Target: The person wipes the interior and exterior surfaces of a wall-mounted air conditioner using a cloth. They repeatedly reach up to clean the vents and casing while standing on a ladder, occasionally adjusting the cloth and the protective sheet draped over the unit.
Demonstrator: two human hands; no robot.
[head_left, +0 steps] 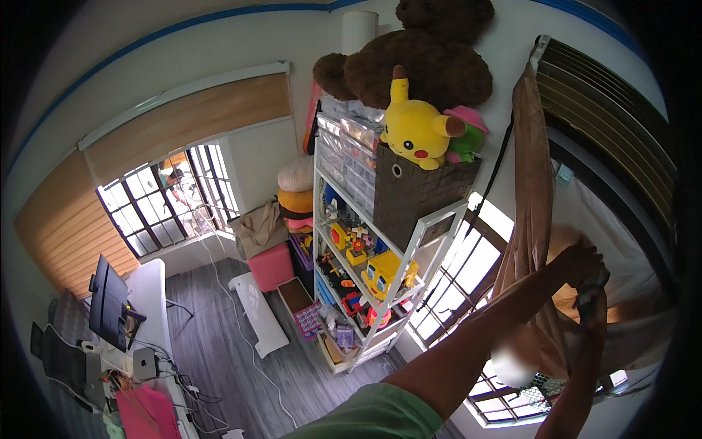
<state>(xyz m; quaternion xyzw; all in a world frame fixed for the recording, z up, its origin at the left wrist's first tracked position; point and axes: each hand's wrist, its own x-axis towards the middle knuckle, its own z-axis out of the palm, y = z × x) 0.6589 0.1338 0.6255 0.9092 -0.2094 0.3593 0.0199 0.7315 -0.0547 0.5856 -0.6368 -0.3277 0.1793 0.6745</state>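
Note:
My left hand (580, 263) reaches up at the right of the view, its fingers curled. Just below it, my right hand (597, 310) is closed round a small dark grey object (587, 298). The object's kind is too unclear to tell, and it lies between my hands. What the left fingers grip is hidden. Around and behind both hands hangs a brown sheet (532, 183), with a translucent part (592, 208) beyond them. Above is a long dark unit with fine metallic ribs (607, 95), the sheet gathered at its left end.
A shelf rack (319, 241) with toys stands left of my arms, a yellow plush toy (417, 132) on top. On the floor lie a white curved panel (259, 314) and a cable (241, 322). A desk (152, 293) with a monitor (110, 307) stands far left.

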